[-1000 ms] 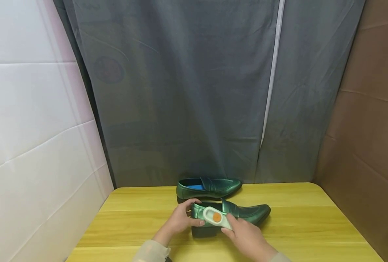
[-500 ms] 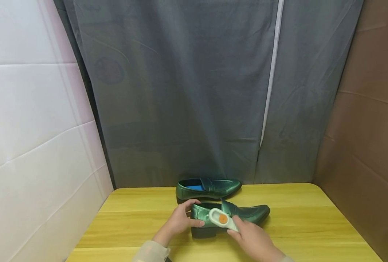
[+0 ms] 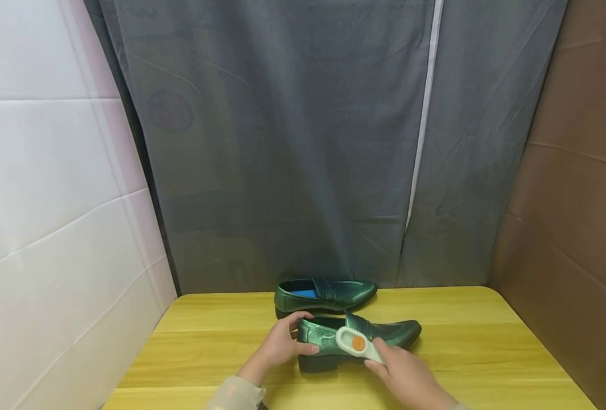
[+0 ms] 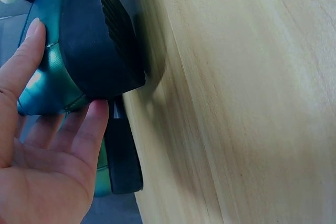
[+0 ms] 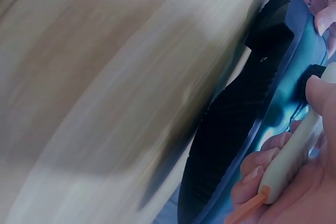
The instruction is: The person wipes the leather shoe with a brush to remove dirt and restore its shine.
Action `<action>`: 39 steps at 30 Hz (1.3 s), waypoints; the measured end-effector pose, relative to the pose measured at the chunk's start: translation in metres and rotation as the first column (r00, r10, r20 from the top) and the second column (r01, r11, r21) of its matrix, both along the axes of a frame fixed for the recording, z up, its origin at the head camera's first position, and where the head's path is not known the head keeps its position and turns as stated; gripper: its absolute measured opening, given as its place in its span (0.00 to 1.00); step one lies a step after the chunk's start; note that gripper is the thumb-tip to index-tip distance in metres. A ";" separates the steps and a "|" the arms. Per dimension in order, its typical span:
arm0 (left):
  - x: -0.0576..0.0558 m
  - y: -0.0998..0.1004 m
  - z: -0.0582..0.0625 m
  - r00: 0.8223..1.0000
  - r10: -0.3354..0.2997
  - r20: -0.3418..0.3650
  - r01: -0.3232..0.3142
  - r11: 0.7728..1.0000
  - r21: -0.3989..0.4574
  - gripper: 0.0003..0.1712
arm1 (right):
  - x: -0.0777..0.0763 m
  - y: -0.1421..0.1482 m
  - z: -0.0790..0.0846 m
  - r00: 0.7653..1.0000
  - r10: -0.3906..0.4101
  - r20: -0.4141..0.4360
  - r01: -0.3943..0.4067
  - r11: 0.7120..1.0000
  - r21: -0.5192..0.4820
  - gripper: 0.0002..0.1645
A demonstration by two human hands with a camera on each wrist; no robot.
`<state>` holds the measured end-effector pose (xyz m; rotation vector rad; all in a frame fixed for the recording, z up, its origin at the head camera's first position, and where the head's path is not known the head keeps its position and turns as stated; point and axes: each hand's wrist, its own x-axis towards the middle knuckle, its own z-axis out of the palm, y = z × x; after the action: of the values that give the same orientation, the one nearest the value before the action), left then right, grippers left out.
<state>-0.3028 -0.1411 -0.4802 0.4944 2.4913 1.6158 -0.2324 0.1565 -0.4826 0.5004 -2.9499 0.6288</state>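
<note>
Two metallic green loafers lie on a yellow wooden table. The far shoe has a blue insole. My left hand grips the heel end of the near shoe, which is tipped on its side. In the left wrist view, thumb and fingers wrap the green heel above its black sole. My right hand holds a white oval tool with an orange dot against the shoe's side. The right wrist view shows the ridged black sole and the white tool in my fingers.
A grey curtain hangs right behind the table. A white panel wall stands on the left and a brown board wall on the right. Bare tabletop lies to the right of the shoes.
My right hand has slid the white tool to the right along the near shoe's side. The left hand and both shoes have stayed in place.
</note>
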 end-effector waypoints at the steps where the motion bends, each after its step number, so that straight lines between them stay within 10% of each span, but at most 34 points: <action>1: 0.000 0.000 0.000 1.000 -0.003 -0.003 0.002 1.000 -0.002 0.40 | 0.000 0.002 -0.001 1.000 0.001 0.003 -0.001 1.000 0.000 0.28; 29: 0.001 0.001 0.004 1.000 -0.010 -0.014 0.009 1.000 -0.023 0.41 | -0.001 0.034 -0.004 0.994 -0.033 0.105 0.036 0.999 -0.026 0.22; 39: 0.002 0.000 0.003 1.000 -0.019 -0.009 0.019 1.000 -0.005 0.40 | -0.008 0.067 -0.016 0.967 -0.167 0.194 0.191 0.976 -0.108 0.24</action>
<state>-0.3006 -0.1413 -0.4772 0.5244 2.4892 1.6033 -0.2405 0.2236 -0.4991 0.1686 -3.0510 0.8745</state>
